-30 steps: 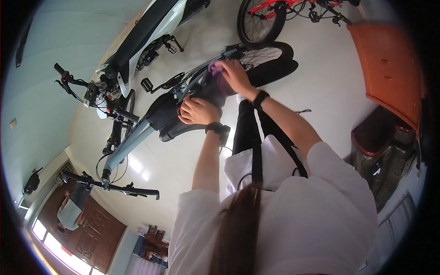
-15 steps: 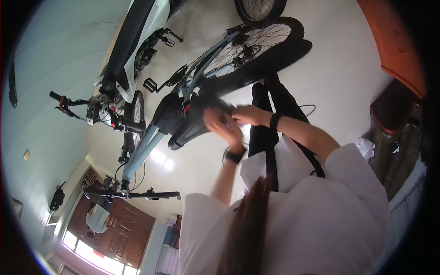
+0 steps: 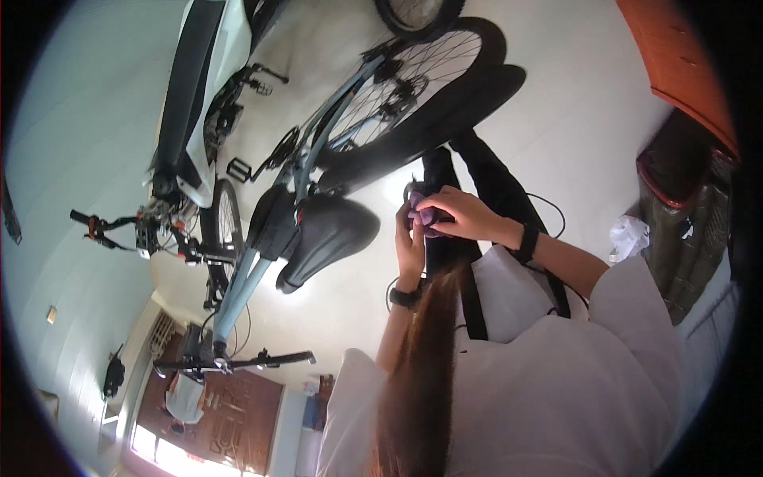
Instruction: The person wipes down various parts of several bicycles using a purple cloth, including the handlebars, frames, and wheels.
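Both my hands are together in front of my dark trousers, just right of the black bicycle saddle (image 3: 338, 238). Between them is a small, dark purple thing (image 3: 427, 215), its kind unclear, with a dark part sticking up past the fingers. My left hand (image 3: 410, 242), with a black band at its wrist, has its fingers closed against the thing's left side. From the right, my right hand (image 3: 469, 215) pinches it; a black band circles this wrist too. Neither hand touches the saddle. The fingers partly hide the thing.
The blue-grey bicycle (image 3: 246, 278) stands at my left, its handlebar (image 3: 262, 362) toward the lower left. Beyond it is a white-and-black two-wheeler (image 3: 211, 103). An orange cabinet (image 3: 675, 60) and a white plastic bag (image 3: 629, 237) are at right. Another person (image 3: 187, 397) is near the far wooden door.
My hands have moved right, away from the saddle, which now shows whole. The purple thing between them has come into clearer sight. The whole view has shifted slightly.
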Motion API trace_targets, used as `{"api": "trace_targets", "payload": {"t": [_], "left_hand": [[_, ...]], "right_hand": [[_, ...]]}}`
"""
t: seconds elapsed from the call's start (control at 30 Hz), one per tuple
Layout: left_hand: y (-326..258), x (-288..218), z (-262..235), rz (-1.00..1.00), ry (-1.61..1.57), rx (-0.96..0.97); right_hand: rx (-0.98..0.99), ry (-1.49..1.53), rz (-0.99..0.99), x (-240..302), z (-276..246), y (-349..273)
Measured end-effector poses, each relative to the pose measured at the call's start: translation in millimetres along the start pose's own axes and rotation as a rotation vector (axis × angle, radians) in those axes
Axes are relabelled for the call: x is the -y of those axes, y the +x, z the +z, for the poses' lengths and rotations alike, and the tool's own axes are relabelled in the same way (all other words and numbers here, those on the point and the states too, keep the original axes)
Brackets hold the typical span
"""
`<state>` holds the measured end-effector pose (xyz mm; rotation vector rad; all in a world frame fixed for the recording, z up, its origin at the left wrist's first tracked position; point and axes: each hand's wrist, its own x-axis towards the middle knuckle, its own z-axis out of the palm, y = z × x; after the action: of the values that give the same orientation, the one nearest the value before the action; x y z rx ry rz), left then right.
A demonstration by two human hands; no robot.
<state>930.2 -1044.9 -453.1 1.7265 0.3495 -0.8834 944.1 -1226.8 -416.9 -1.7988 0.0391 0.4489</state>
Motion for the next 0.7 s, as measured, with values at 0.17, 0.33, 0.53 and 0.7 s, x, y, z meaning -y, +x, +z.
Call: {"api": "trace_targets", "payload": {"t": [0.17, 0.33, 0.53, 0.7], "left_hand": [[34.0, -96.7, 28.0, 0.351, 0.256, -0.427], [99.7, -94.4, 46.8, 0.369, 0.579, -0.468], [120.5, -121.6, 146.6, 0.236, 0.41, -0.298], [125.9, -97.6, 246.5, 0.535, 0.859, 0.097]], "right_hand": [[-0.438, -0.054, 0.007, 34.2, -9.2, 40.7], [-0.555, -0.119, 0.133, -4.1, -4.6, 77.1], [-0.673, -0.178, 0.17, -46.4, -89.1, 47.9], [-0.654, -0.349, 0.35, -110.6, -158.2, -33.8]]}}
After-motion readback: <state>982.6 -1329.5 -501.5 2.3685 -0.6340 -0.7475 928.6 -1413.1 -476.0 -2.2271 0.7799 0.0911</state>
